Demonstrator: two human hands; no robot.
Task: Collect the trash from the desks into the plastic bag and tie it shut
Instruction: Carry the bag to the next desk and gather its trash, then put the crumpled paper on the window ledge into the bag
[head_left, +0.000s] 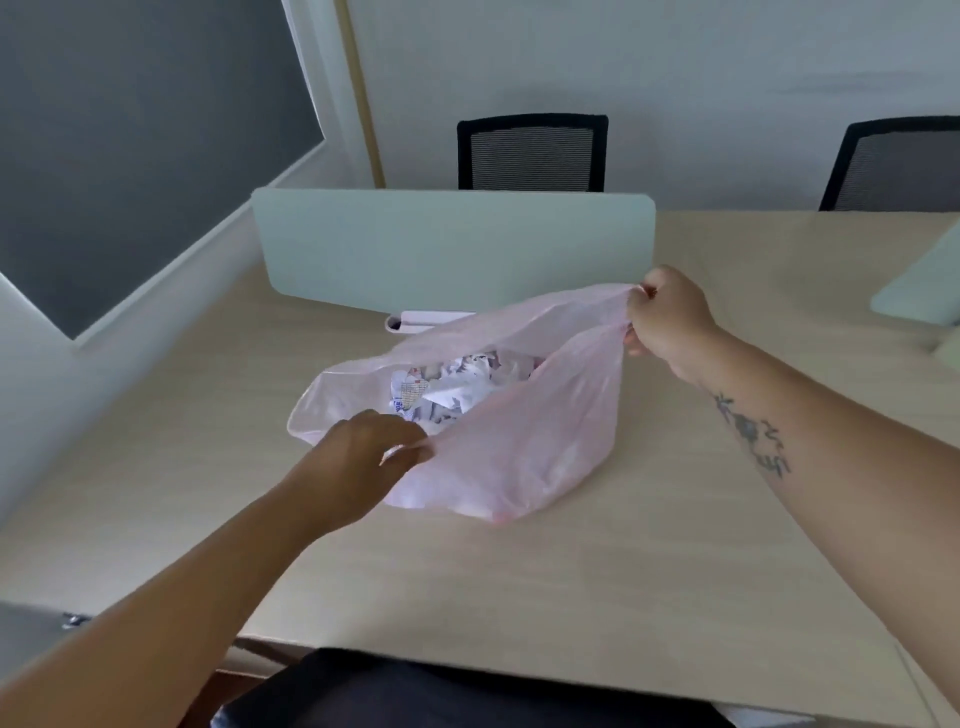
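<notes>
Pale desk (571, 597) bears bag (545, 441) before divider (452, 244).

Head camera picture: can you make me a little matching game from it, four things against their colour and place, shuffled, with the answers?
Things:
1 plastic bag
2 crumpled paper
3 divider panel
4 chair

Colour and place:
a black, beyond the desk
b pale green, upright on the desk
c pink, gripped by left hand and right hand
d white, inside the bag

Pairs: 1-c, 2-d, 3-b, 4-a.
</notes>
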